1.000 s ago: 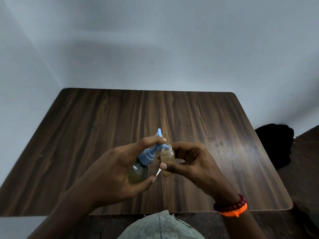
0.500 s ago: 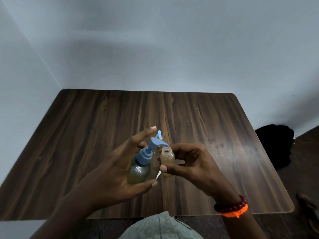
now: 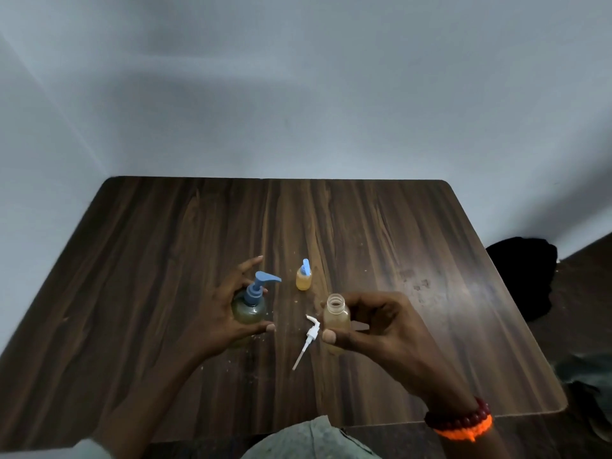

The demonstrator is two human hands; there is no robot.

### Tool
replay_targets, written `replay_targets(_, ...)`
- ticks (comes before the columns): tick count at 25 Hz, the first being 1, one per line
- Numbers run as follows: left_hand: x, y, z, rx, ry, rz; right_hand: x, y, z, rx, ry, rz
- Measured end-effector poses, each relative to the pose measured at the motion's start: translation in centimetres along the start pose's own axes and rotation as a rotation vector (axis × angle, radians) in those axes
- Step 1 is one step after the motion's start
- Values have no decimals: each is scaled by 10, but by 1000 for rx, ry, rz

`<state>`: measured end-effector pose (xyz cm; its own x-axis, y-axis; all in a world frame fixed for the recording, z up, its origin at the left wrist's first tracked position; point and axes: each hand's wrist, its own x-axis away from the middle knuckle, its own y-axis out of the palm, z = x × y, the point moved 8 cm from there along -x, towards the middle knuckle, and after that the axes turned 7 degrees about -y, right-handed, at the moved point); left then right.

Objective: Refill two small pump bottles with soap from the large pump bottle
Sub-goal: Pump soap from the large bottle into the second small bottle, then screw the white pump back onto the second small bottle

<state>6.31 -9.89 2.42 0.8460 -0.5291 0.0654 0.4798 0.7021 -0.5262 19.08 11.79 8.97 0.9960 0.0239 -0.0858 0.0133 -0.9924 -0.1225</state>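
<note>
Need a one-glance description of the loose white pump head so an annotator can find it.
Start at the dark wooden table and look near its front middle, between the two hands. The white pump head lies flat on the wood, just left of the open small bottle in the right hand. It is the only white piece, and unlike both blue pumps it is attached to no bottle, its thin dip tube trailing toward the person.

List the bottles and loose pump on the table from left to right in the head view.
large pump bottle → small capped bottle → loose white pump → open small bottle
</note>
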Motion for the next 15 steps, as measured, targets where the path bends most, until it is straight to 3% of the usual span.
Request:
replay_targets(3,-28,17,-30,-66,-68,-82,2,-4,4,3,39,29)
replay_targets(15,-112,24,-76,-106,-113,-116,7,-18,3,13,111,166)
